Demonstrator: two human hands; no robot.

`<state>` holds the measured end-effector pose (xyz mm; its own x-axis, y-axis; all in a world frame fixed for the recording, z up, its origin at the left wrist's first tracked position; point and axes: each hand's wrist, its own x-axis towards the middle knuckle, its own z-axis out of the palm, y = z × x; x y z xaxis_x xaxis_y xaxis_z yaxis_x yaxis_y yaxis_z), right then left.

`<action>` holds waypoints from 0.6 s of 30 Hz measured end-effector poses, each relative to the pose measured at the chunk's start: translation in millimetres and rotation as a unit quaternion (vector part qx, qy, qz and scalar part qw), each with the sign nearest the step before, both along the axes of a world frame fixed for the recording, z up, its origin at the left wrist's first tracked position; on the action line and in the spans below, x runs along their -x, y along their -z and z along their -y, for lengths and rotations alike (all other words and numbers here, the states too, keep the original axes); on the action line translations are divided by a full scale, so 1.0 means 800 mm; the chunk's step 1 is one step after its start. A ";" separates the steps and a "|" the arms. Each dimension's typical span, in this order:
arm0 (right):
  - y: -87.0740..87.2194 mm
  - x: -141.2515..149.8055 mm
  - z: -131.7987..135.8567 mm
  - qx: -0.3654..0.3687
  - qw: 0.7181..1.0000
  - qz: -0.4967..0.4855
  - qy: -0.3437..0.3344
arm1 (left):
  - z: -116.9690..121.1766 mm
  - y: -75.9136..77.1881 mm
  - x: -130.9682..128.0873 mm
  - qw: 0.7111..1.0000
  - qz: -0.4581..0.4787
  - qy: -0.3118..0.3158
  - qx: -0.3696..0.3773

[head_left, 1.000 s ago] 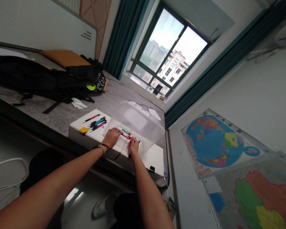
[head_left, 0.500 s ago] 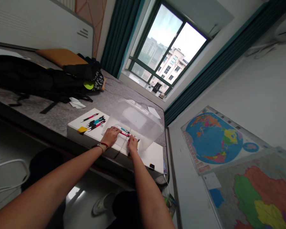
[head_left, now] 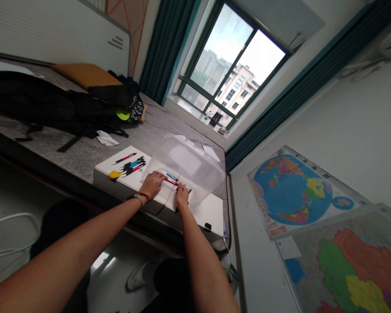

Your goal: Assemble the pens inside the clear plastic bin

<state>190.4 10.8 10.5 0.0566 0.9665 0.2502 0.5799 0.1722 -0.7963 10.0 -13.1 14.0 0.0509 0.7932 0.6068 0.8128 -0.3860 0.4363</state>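
In front of the translucent plastic bin (head_left: 190, 158), a red-and-black pen (head_left: 171, 182) spans the gap between my two hands. My left hand (head_left: 152, 184) has its fingers closed at the pen's left end. My right hand (head_left: 182, 195) pinches near the other end, hiding part of it. Just beyond lies a teal pen (head_left: 172, 176). Dark pen tips poke out to the right of my right hand. Several red, teal and black pens (head_left: 133, 166) lie on the left of the white box (head_left: 111, 161), with one red pen (head_left: 124, 158) slightly apart.
A yellow tab (head_left: 114, 174) sits on the box's front edge, and a black clip (head_left: 207, 226) at its right. Behind are a crumpled tissue (head_left: 107, 138), a black bag (head_left: 52, 104) and a paper sheet (head_left: 211, 153) on the grey table (head_left: 169, 124).
The view has shifted slightly. Both hands keep almost the same place at the red-and-black pen, and the other pens have stayed put.
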 end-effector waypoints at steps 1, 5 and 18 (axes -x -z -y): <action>-0.001 0.001 0.001 -0.001 1.000 0.001 0.002 | 0.000 0.000 0.000 1.000 0.000 0.001 0.000; -0.003 0.003 0.004 0.000 1.000 0.004 0.023 | 0.001 -0.001 0.000 1.000 -0.006 -0.004 -0.002; -0.005 0.003 0.002 0.015 1.000 -0.003 0.026 | 0.000 0.000 -0.001 1.000 -0.002 -0.004 0.003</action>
<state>188.2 9.1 14.9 0.1077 0.9694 0.2205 0.5820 0.1183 -0.8045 10.9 -13.3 14.2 0.0477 0.7970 0.6021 0.8174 -0.3776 0.4350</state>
